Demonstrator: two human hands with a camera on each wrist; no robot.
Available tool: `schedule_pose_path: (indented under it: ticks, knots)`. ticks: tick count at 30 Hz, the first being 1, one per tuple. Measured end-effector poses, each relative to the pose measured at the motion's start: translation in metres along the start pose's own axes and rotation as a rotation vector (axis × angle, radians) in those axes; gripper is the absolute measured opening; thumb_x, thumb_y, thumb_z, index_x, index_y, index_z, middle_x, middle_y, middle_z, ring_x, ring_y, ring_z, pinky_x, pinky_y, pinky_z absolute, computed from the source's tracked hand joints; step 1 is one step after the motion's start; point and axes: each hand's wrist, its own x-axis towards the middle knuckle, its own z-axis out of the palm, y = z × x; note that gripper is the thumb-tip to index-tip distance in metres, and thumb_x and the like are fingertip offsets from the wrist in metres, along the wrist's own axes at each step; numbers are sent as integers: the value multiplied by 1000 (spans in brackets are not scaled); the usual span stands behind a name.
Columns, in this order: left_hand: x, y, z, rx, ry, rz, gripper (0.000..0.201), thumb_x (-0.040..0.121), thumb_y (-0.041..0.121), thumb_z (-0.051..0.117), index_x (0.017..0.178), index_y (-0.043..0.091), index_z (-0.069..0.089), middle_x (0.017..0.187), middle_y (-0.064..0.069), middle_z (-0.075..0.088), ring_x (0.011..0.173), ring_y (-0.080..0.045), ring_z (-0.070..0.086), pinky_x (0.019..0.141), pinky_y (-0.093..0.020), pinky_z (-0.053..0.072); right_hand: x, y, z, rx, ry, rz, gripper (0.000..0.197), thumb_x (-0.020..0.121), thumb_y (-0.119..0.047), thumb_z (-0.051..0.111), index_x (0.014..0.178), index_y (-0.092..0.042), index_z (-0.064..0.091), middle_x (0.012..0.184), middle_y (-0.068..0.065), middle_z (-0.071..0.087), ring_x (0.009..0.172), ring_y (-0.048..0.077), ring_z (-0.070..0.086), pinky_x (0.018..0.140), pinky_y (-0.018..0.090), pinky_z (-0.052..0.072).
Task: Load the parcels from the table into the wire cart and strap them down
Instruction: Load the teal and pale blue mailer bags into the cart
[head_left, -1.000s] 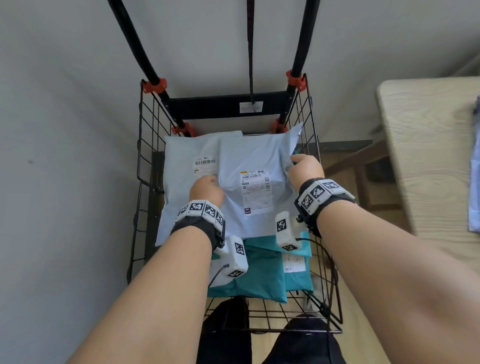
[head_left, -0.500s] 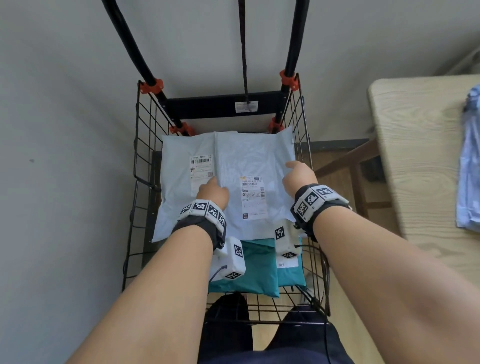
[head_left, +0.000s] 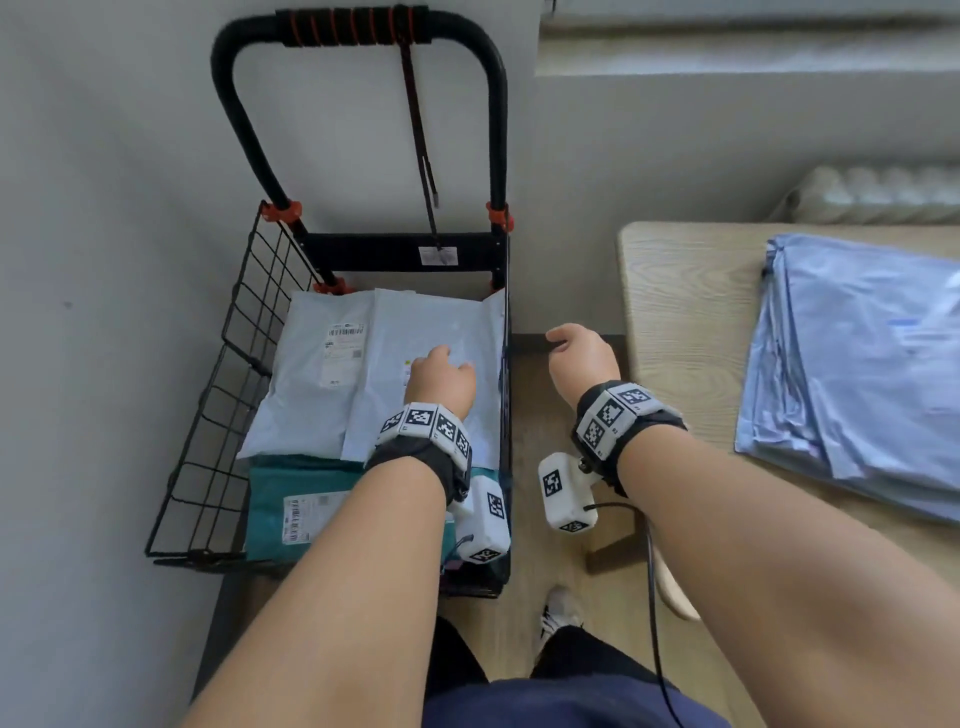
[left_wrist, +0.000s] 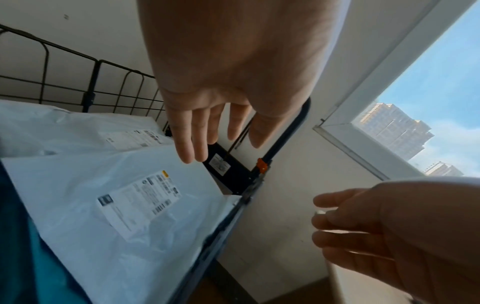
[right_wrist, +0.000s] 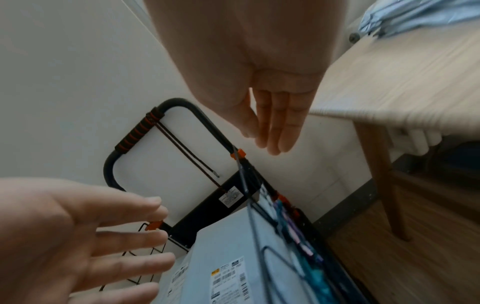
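The black wire cart (head_left: 228, 395) stands against the wall. In it a pale grey parcel (head_left: 436, 327) lies flat on top, overlapping a second pale parcel (head_left: 311, 384), with teal parcels (head_left: 280, 488) underneath at the near end. My left hand (head_left: 441, 379) hovers over the top parcel with straight fingers (left_wrist: 187, 139) and holds nothing. My right hand (head_left: 579, 358) is outside the cart's right wall, fingers (right_wrist: 275, 127) straight and empty. A dark strap (head_left: 421, 156) hangs loose from the cart's handle. More pale blue parcels (head_left: 862, 364) lie stacked on the wooden table (head_left: 680, 312).
The cart's black handle with orange rings (head_left: 358, 26) rises against the wall. The table's edge is close to my right hand, with a wooden leg (right_wrist: 381, 172) below it. Wooden floor shows between cart and table. My shoe (head_left: 558, 613) is near the cart's corner.
Both hands have let go of the top pale parcel, which now lies flat. My right hand has moved out of the cart to the right; the view has swung toward the table.
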Motion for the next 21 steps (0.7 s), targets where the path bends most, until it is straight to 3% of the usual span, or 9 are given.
schedule_pose_path:
  ticks: [3, 6, 10, 15, 18, 21]
  knots:
    - [-25, 24, 24, -6, -21, 67, 48, 97, 26, 42, 144, 16, 39, 146, -12, 40, 122, -31, 51, 100, -37, 42, -10, 26, -37, 7, 50, 9, 45, 91, -7, 38, 128, -23, 57, 122, 7, 62, 95, 23, 60, 74, 28, 46]
    - [-47, 48, 47, -9, -27, 167, 39, 98, 23, 41, 136, 18, 50, 135, -7, 54, 115, -27, 56, 92, -31, 44, -20, 51, -72, 50, 127, 64, 46, 90, -5, 39, 131, -22, 54, 120, 10, 63, 103, 28, 61, 86, 36, 51]
    - [-69, 83, 77, 25, -92, 260, 37, 97, 23, 40, 132, 22, 53, 135, -4, 54, 117, -25, 54, 95, -31, 43, -36, 87, -111, 94, 237, 171, 50, 88, -6, 36, 131, -25, 52, 108, 10, 65, 86, 27, 64, 74, 35, 54]
    - [-86, 124, 116, 73, -212, 389, 33, 94, 17, 42, 120, 21, 62, 122, -1, 64, 107, -21, 59, 79, -23, 39, -61, 137, -160, 92, 381, 304, 49, 87, -3, 42, 132, -19, 54, 132, 8, 57, 113, 28, 57, 84, 29, 46]
    - [-100, 141, 145, 86, -285, 410, 33, 92, 15, 42, 117, 22, 63, 119, -4, 65, 104, -23, 61, 79, -25, 43, -79, 170, -189, 61, 447, 388, 45, 89, -5, 45, 130, -17, 56, 131, 11, 58, 119, 30, 54, 93, 30, 43]
    - [-119, 154, 173, 140, -343, 453, 34, 93, 17, 42, 120, 23, 61, 120, -2, 64, 106, -24, 60, 86, -29, 46, -93, 203, -213, 95, 498, 462, 46, 90, -4, 41, 132, -18, 55, 131, 12, 57, 116, 30, 55, 91, 31, 44]
